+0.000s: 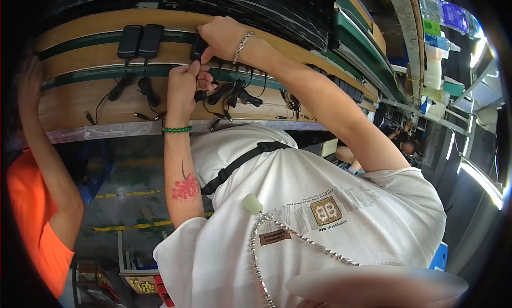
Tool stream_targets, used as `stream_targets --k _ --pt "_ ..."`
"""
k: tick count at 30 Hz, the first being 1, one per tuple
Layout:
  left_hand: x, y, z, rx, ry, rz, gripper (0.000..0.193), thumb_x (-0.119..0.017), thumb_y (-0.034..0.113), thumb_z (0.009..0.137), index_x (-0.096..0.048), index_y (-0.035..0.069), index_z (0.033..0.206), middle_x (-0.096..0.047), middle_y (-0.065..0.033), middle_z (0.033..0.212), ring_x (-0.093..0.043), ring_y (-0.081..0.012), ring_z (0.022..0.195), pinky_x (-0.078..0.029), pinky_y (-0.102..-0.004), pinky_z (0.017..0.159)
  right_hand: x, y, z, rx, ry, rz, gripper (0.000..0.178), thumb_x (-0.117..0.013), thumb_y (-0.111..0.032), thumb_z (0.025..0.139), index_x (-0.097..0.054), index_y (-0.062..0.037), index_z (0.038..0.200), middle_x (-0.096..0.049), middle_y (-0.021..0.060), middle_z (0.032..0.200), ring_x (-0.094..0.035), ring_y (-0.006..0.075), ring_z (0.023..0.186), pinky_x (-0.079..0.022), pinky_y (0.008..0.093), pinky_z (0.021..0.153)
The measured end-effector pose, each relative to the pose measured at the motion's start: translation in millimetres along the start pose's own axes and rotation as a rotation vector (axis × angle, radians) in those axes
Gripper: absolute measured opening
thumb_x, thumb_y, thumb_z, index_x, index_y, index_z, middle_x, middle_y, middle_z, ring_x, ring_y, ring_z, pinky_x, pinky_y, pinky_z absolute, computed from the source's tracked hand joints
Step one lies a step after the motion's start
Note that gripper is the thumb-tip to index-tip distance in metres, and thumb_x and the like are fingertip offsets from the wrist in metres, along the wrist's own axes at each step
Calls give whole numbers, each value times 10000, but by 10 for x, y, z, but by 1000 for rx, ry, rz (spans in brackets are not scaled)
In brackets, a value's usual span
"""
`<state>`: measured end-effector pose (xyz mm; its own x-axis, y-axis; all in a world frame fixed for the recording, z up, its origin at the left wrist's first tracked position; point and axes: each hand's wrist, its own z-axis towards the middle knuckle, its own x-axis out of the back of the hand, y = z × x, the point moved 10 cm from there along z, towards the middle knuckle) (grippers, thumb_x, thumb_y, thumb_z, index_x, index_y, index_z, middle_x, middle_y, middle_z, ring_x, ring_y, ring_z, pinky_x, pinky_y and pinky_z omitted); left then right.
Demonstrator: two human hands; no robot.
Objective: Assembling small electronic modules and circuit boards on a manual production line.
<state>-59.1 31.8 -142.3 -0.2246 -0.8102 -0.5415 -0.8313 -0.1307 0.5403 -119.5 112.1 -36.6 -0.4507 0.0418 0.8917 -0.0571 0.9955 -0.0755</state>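
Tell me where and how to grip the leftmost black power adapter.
Take the leftmost power adapter by its boxy body, probably from above and the left: the second power adapter sits close along its right side, while a thin cord leaves its near end.

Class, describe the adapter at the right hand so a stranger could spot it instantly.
Find the wooden bench across the top. On it, the black adapter lies right of the side-by-side pair. Unlike them, it's partly covered by the right hand.
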Motion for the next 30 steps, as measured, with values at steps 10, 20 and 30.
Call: stream_targets --k 10,20,30 --pt "-136 331 -5 49 87 300 427 -503 338 971 -601 -31 780 -578 -77 575 -535 -165 410 -432 -238 403 165 -29 23 -79 190 49 113 -692 -150 720 -701 -37 718 -688 148 741 -657 322 621 -535 383 595" --pt "-1583 1088 -588 -1450 359 1729 287 -519 237 943 -637 -1 1051 -654 -191 1038 -622 -352 925 -505 -386 751 -65 59 -114 -216 778 237 231 -635 -345 704 -736 -139 720 -690 112 733 -602 304 645 -407 581 573" --pt "-2330 532 -572 -1417 -139 1756 356 -466 310 971 -603 -15 1021 -643 -220 956 -616 -384 826 -493 -418 684 -375 226 -1102 -77 726 831 239 -609 -217 872 -602 -3 978 -663 184 931 -603 373 846 -486 436 794"
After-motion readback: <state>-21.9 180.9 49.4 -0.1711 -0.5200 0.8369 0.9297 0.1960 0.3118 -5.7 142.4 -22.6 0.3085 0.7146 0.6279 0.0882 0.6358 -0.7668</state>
